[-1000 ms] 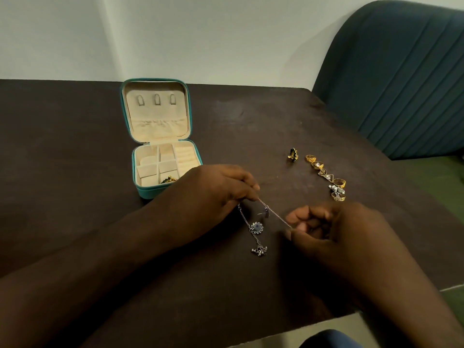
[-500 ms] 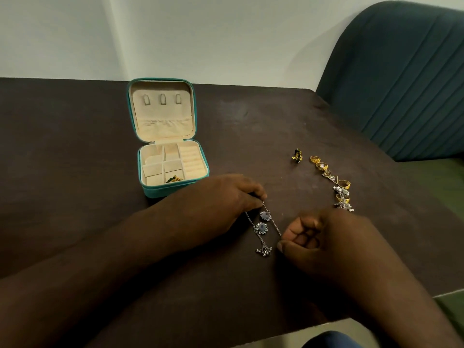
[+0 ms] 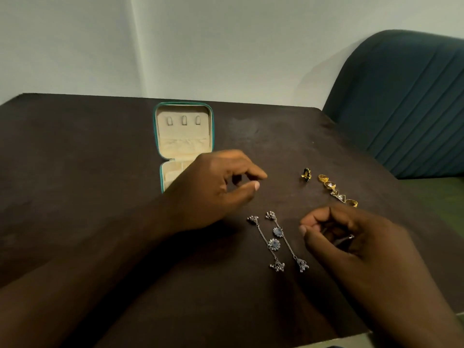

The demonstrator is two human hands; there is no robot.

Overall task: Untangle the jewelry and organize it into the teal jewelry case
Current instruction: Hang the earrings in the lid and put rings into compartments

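Note:
Two silver chain earrings with blue stones lie side by side on the dark table, the left earring (image 3: 268,243) and the right earring (image 3: 286,241), apart from each other. My left hand (image 3: 213,189) hovers above and to their left, thumb and forefinger slightly apart with nothing between them. My right hand (image 3: 351,237) rests just right of the earrings with its fingers curled in; a small silver glint shows at its knuckles. The teal jewelry case (image 3: 155,131) stands open behind my left hand, which hides most of its cream compartments.
A black-and-gold ring (image 3: 306,174) and a row of gold rings (image 3: 334,189) lie at the right, partly under my right hand. A teal upholstered chair (image 3: 406,101) stands past the table's right edge. The near table edge runs below my forearms.
Both hands have let go of the chains. The earrings now lie separated and straight on the table. My left hand has lifted back toward the case.

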